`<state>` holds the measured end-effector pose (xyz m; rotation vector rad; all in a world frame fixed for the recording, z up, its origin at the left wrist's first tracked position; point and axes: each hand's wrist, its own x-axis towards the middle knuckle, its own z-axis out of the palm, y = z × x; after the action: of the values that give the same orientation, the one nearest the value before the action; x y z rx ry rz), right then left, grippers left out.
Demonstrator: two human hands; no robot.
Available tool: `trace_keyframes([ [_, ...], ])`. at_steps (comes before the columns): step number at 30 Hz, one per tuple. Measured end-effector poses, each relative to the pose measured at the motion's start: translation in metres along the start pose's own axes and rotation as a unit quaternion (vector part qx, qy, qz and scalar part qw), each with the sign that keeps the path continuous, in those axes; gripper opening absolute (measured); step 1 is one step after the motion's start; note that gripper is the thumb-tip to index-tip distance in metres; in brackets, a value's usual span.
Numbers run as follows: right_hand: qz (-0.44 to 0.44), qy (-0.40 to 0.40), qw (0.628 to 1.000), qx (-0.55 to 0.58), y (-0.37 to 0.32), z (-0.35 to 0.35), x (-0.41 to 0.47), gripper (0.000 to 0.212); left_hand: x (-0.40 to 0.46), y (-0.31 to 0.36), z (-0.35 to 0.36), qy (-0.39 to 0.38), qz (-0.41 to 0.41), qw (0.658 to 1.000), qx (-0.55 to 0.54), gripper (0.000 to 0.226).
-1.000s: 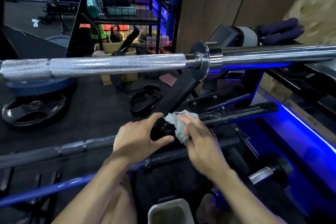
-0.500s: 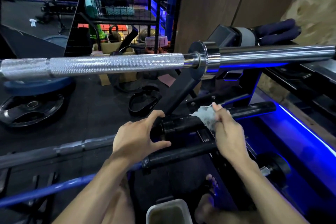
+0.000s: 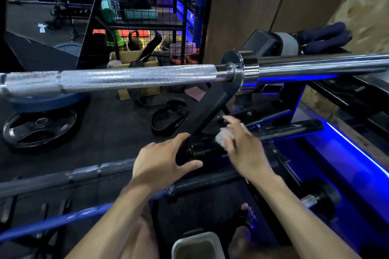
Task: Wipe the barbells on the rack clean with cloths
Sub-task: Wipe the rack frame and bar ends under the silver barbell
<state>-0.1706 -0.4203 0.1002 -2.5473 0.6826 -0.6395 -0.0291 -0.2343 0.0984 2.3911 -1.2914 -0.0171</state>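
Fingers (image 3: 228, 130) holding one cloth (image 3: 224, 139), three barbells racked, two hands

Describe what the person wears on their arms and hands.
Nothing shows on either one. The left hand and right hand are bare, with no gloves, rings, watch or bands visible. Both forearms are uncovered as far as the picture's lower edge; no sleeve comes into view.

You stand in what appears a gym: knurled chrome barbell (image 3: 134, 79), black rubber weight plate (image 3: 40, 128), black kettlebell (image 3: 134, 42).
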Motion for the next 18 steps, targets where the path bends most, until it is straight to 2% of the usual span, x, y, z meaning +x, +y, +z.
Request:
trace_keyframes([
  [2,-0.115,-0.046,0.992,0.03,-0.011,0.01,-0.014,0.042,0.0,0.001,0.001,0.011,0.013,1.0,0.009,0.082],
  [4,-0.165,-0.062,0.984,0.024,-0.002,0.011,-0.017,0.037,-0.001,0.003,0.0,0.015,0.022,1.0,0.011,0.08],
  [6,-0.117,-0.032,0.993,0.007,0.013,0.002,-0.005,0.035,0.0,0.003,-0.002,0.015,0.019,1.0,0.006,0.079],
  [9,0.009,0.058,0.998,0.001,0.032,-0.02,0.005,0.025,-0.002,0.004,-0.004,0.002,0.009,1.0,0.008,0.079],
  [12,0.04,0.163,0.985,0.036,0.024,-0.031,-0.002,0.021,-0.001,0.002,0.0,0.004,-0.003,1.0,0.008,0.083],
  [13,0.026,0.159,0.984,0.072,0.013,-0.025,-0.006,0.021,0.0,0.001,0.001,0.0,-0.004,1.0,0.015,0.085],
  [15,-0.018,0.075,0.987,0.141,-0.011,0.002,-0.019,0.023,0.001,-0.001,0.002,-0.013,-0.001,0.999,0.03,0.087],
  [16,-0.05,0.03,0.989,0.137,-0.021,0.018,-0.028,0.027,0.001,0.0,0.002,-0.016,-0.001,0.999,0.034,0.088],
  [18,-0.13,0.006,0.99,0.048,-0.021,0.033,-0.039,0.037,0.0,0.0,0.0,-0.015,-0.003,0.999,0.031,0.087],
])
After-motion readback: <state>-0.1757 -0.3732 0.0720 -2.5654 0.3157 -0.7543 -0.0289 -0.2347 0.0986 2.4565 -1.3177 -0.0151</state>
